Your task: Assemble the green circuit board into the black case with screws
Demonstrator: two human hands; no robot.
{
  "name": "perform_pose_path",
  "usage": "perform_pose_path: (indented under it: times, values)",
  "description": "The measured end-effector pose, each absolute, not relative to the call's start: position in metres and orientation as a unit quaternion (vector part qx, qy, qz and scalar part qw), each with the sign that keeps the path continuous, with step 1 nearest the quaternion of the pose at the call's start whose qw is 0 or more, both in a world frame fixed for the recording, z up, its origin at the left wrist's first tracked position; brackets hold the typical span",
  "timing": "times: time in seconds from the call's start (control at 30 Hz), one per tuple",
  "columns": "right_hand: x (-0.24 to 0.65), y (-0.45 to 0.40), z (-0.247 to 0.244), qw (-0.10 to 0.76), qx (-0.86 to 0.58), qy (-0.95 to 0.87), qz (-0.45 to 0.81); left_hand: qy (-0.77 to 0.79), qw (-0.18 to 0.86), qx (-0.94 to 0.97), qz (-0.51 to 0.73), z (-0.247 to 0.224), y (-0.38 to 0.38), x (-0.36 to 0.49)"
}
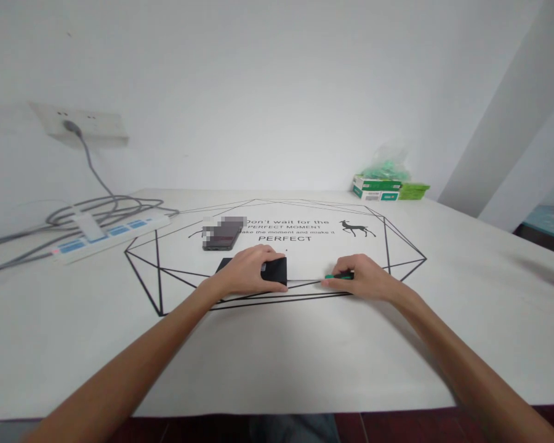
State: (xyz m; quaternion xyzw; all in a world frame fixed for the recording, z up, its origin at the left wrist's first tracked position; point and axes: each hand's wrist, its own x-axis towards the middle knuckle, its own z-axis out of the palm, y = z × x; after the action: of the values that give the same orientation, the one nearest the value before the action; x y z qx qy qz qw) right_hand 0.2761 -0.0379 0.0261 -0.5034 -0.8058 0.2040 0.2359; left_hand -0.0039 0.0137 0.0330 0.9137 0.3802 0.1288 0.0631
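Note:
A flat black box-like object [277, 271] lies on the white table mat [268, 357]. My left hand [252, 271] grips it from above, thumb on the near side and fingers on the far side. To the right, my right hand [362, 278] is closed round the black and green handle of a screwdriver [344, 276]. The screwdriver's thin shaft points left, and its tip is at or close to the right edge of the black object; whether they touch cannot be made out. Behind my left hand lies a dark phone [224, 235], partly blurred.
At the left, a white power strip [115, 237] lies with coiled grey cables [96, 212] behind it. Green and white boxes [378, 187] with a plastic bag on top stand at the back right. A wall socket [96, 124] is at the upper left.

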Motion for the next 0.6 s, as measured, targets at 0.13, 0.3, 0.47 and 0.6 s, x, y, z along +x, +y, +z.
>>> perform_pose_path:
  times: [0.13,0.3,0.47,0.6]
  values:
    - [0.276,-0.037,0.024,0.245,-0.505,-0.804,0.194,0.383,0.067,0.911,0.139,0.032,0.014,-0.004]
    - [0.271,-0.040,0.024,0.205,-0.528,-0.810,0.156,0.372,0.089,0.909,0.164,0.032,0.014,-0.005]
    - [0.268,-0.044,0.028,0.199,-0.530,-0.815,0.124,0.319,0.152,0.910,0.215,0.039,0.007,0.002]
    - [0.269,-0.043,0.030,0.206,-0.514,-0.824,0.119,0.297,0.137,0.924,0.198,0.037,0.003,0.010]
